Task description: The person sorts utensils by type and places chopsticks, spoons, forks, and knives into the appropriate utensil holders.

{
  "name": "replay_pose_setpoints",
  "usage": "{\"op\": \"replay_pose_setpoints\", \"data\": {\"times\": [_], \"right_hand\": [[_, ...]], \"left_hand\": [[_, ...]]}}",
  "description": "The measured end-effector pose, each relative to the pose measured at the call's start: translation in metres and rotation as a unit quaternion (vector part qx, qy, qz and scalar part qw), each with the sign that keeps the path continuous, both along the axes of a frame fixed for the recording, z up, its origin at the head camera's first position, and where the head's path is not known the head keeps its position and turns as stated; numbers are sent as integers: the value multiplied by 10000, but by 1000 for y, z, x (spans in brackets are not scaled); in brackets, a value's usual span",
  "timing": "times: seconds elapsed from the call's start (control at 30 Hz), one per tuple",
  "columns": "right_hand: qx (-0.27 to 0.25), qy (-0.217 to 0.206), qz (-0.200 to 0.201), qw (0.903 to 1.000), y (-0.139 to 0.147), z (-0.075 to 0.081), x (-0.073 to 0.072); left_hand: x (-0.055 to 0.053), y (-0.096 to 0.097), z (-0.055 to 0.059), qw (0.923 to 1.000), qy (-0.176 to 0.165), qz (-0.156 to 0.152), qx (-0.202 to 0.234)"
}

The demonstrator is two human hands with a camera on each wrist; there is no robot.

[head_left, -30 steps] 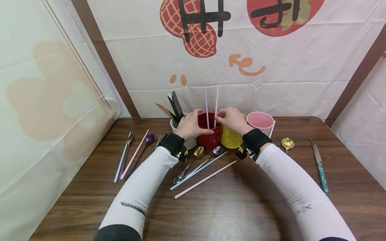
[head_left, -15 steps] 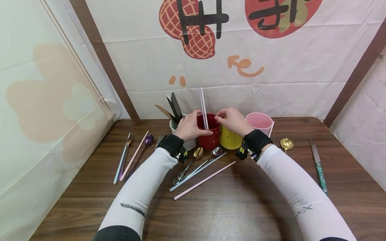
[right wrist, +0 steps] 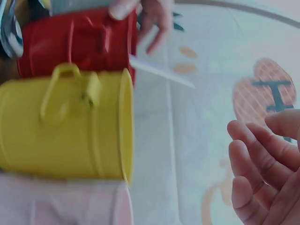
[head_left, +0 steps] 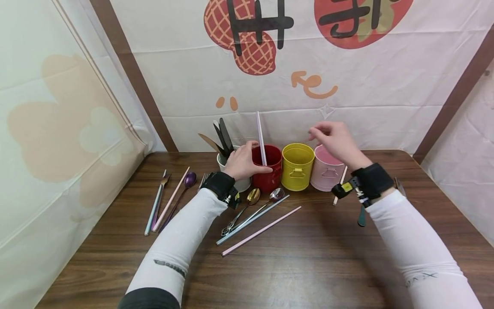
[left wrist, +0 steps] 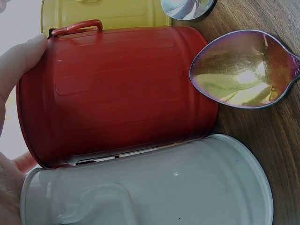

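Note:
My left hand (head_left: 242, 162) grips the rim of a red metal bucket (head_left: 268, 180), thumb on the near side and fingers at its left. Two pale chopsticks (head_left: 261, 139) stand together in that bucket, leaning left. In the left wrist view the thumb (left wrist: 23, 61) lies at the red rim beside the small handle. My right hand (head_left: 333, 139) is raised above a pink bucket (head_left: 328, 174), fingers loosely bent with nothing in them. A yellow bucket (head_left: 297, 171) stands between the red and pink ones. The right wrist view shows the right hand (right wrist: 267, 173) holding nothing.
Left of the red bucket, a white bucket (head_left: 244, 185) holds several knives (head_left: 224, 135). In front lie a gold spoon (head_left: 252, 197), a silver spoon (head_left: 276, 195), a blue chopstick (head_left: 252, 220) and a pink chopstick (head_left: 261, 231). More cutlery, including a purple spoon (head_left: 190, 180), lies at left.
The two chopsticks in the red bucket have come together and lean left. My right hand let go of one, then moved right and up over the pink bucket. The left hand stayed put.

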State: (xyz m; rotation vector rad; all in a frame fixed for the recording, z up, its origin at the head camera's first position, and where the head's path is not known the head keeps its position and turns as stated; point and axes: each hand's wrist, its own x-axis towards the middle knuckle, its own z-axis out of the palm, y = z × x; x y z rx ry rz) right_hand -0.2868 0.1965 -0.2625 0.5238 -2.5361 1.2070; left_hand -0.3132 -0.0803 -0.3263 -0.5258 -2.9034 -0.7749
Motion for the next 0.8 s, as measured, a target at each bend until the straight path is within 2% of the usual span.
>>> {"op": "replay_pose_setpoints", "data": {"times": [0.17, 0.37, 0.57, 0.8], "right_hand": [[-57, 324, -502, 9982, 40, -1, 4], [276, 356, -1199, 9918, 88, -24, 5], [914, -207, -1296, 9871, 119, -56, 8], [1782, -1086, -1320, 9690, 117, -91, 3]], "left_hand": [[0, 0, 0, 10000, 11, -21, 52], [-2, 1, -2, 10000, 1, -6, 18], [-1, 2, 0, 10000, -16, -7, 8], [0, 1, -1, 10000, 19, -22, 50]]}}
